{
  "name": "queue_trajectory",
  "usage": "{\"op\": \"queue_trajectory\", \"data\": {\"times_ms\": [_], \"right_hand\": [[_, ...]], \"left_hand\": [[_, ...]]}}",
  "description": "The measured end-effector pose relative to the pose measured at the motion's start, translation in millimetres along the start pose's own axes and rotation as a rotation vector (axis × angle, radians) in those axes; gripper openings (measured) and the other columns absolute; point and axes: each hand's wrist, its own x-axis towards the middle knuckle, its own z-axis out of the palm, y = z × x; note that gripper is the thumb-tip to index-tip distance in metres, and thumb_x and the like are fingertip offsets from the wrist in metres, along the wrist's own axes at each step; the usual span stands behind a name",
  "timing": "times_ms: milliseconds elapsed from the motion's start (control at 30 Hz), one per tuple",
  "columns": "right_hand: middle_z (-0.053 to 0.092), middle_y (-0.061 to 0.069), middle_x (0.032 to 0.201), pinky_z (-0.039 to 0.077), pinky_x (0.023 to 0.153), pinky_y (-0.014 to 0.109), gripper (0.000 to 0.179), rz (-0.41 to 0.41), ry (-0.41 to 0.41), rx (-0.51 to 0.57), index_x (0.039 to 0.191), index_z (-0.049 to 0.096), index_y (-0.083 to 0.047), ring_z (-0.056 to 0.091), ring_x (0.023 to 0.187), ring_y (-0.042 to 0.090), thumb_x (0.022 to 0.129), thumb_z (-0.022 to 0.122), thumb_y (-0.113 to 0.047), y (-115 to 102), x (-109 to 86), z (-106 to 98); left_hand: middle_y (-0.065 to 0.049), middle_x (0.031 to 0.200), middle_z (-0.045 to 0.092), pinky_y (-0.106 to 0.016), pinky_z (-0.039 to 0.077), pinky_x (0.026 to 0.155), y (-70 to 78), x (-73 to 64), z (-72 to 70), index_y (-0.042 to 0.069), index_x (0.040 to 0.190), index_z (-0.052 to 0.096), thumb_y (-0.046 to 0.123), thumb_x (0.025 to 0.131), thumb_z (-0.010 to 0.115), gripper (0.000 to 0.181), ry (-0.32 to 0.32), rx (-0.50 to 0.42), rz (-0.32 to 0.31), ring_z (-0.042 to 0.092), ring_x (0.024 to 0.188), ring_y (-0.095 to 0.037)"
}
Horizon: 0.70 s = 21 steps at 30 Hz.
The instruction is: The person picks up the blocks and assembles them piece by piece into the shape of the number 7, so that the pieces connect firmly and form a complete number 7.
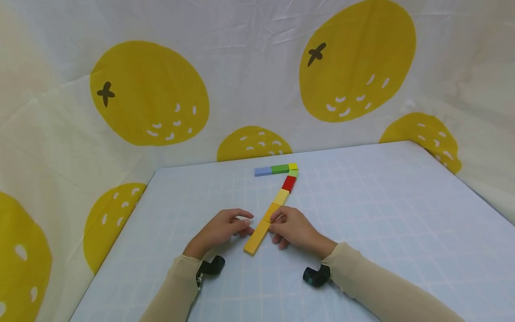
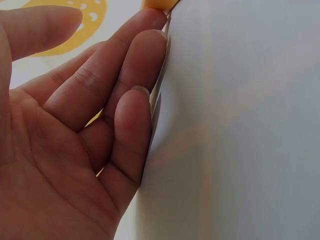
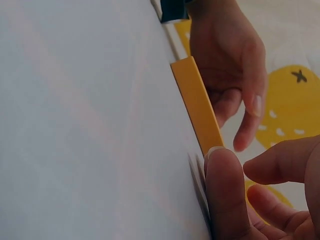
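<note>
A bent row of flat coloured blocks lies on the table, its slanting part between the two hands. The left hand (image 1: 226, 229) rests just left of the orange block (image 1: 255, 241) at the near end, fingers loosely bent. In the left wrist view its fingertips (image 2: 145, 55) lie along the tabletop, one close to a bit of orange block (image 2: 159, 4). On the other side, the right hand (image 1: 297, 229) touches the row's right edge where the orange block meets a yellow-orange block (image 1: 271, 212). The right wrist view shows a fingertip (image 3: 225, 175) covering one end of the orange block (image 3: 197, 102).
Farther up the row come a pale yellow block (image 1: 281, 197), a red block (image 1: 289, 184), a light green block (image 1: 293, 173) and a yellow block (image 1: 293, 166). A green block (image 1: 280, 169) and a blue block (image 1: 263, 171) extend left. A fruit-patterned curtain (image 1: 257, 89) hangs behind the table (image 1: 382, 214).
</note>
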Motion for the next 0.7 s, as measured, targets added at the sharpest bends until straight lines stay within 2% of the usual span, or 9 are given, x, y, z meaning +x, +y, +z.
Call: {"op": "queue_trajectory", "data": {"times_ms": [267,567,700], "right_hand": [[0.068,0.011,0.081,0.057,0.055,0.034,0.021,-0.012,0.004,0.005,0.108,0.059,-0.003,0.067,0.058,0.025,0.093,0.069,-0.015,1.3,0.5,-0.1],[0.069,0.010,0.079,0.057,0.057,0.034,0.020,0.002,0.008,0.002,0.108,0.059,-0.003,0.067,0.056,0.025,0.094,0.067,-0.016,2.8,-0.7,0.3],[0.069,0.010,0.079,0.057,0.057,0.034,0.020,0.003,0.022,0.010,0.108,0.059,-0.003,0.067,0.057,0.025,0.094,0.067,-0.016,0.5,-1.0,1.3]], "left_hand": [[0.004,0.093,0.075,-0.036,0.050,0.079,-2.4,0.8,-0.1,0.015,0.123,0.067,0.027,0.101,0.059,0.026,0.001,0.003,0.035,0.065,0.084,-0.019],[0.004,0.094,0.074,-0.037,0.050,0.082,-3.2,0.9,2.9,0.014,0.125,0.067,0.028,0.101,0.060,0.028,-0.020,0.007,0.038,0.065,0.084,-0.019],[0.004,0.093,0.074,-0.037,0.050,0.081,-3.5,0.0,2.2,0.014,0.125,0.068,0.028,0.101,0.060,0.028,-0.009,0.007,0.046,0.065,0.084,-0.019]]}}
